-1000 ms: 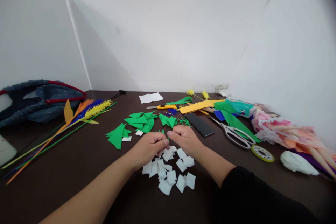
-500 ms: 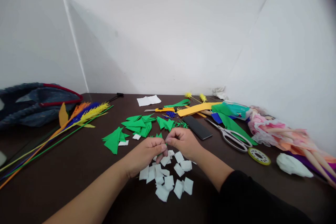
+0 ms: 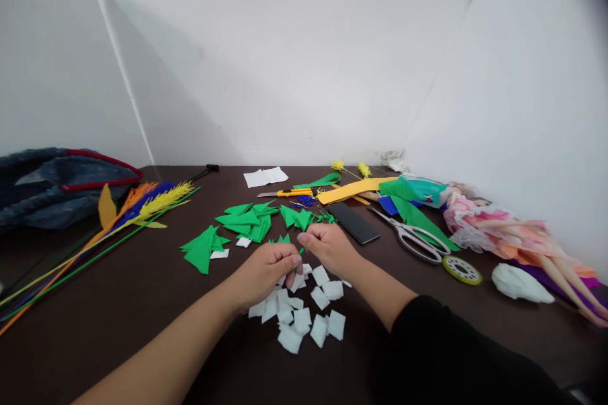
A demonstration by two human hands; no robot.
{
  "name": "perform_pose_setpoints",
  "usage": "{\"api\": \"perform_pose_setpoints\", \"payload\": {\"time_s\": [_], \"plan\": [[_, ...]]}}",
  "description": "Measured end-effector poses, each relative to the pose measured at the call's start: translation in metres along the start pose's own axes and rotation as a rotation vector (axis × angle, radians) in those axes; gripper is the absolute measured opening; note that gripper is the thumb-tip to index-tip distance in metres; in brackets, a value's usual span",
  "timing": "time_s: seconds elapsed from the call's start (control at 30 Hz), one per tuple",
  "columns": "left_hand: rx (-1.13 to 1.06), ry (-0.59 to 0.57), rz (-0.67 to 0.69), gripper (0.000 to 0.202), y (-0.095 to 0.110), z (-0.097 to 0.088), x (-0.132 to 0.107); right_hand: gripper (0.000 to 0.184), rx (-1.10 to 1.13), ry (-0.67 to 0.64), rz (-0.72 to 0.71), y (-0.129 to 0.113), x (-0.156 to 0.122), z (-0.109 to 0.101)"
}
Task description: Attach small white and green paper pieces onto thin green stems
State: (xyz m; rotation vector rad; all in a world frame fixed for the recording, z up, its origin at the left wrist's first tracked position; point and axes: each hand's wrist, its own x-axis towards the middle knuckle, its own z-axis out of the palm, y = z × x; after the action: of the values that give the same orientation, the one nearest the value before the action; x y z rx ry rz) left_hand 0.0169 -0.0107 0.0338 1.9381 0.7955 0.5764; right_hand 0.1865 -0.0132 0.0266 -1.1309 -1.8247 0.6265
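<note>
My left hand (image 3: pixel 270 271) is closed in a pinch on a small piece of green paper (image 3: pixel 301 251), whose tip shows above the thumb. Beside it, my right hand (image 3: pixel 330 248) has its thumb and fingers pressed together near that tip. What the right fingers hold, if anything, is hidden. Below both hands lie several white paper squares (image 3: pixel 290 338), some overlapping. Beyond them are cut green paper pieces (image 3: pixel 247 221) in loose piles, with two white squares close by.
A yellow utility knife (image 3: pixel 294 192) with its blade out lies behind the green paper. Rightward are a black phone (image 3: pixel 354 223), scissors (image 3: pixel 418 240), a tape roll (image 3: pixel 462 270), a white lump (image 3: pixel 521 283) and dolls (image 3: pixel 503 221). Coloured wheat-like stems (image 3: pixel 99 237) and a denim bag (image 3: pixel 61 186) lie left.
The fingertips of my two hands have parted slightly, and more of the green piece shows between them. The whole view has shifted a little.
</note>
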Motion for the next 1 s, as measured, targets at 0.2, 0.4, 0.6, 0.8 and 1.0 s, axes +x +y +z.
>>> {"api": "perform_pose_setpoints", "payload": {"time_s": [0.2, 0.4, 0.6, 0.8, 1.0], "plan": [[-0.048, 0.034, -0.013, 0.028, 0.002, 0.001, 0.0, 0.023, 0.49, -0.128, 0.076, 0.008, -0.003, -0.004], [-0.04, 0.001, -0.015, 0.029, -0.001, 0.0, 0.002, 0.011, 0.293, -0.007, 0.078, 0.002, -0.001, -0.004], [0.214, 0.007, 0.033, 0.027, 0.001, 0.0, 0.005, 0.024, 0.059, 0.057, 0.048, -0.002, 0.0, -0.006], [0.63, 0.093, 0.187, 0.023, 0.002, 0.004, 0.004, 0.036, 0.108, 0.136, 0.083, 0.008, 0.0, -0.006], [0.274, 0.149, 0.032, 0.019, 0.004, -0.001, 0.005, 0.035, 0.281, 0.095, 0.082, 0.007, -0.001, -0.006]]}}
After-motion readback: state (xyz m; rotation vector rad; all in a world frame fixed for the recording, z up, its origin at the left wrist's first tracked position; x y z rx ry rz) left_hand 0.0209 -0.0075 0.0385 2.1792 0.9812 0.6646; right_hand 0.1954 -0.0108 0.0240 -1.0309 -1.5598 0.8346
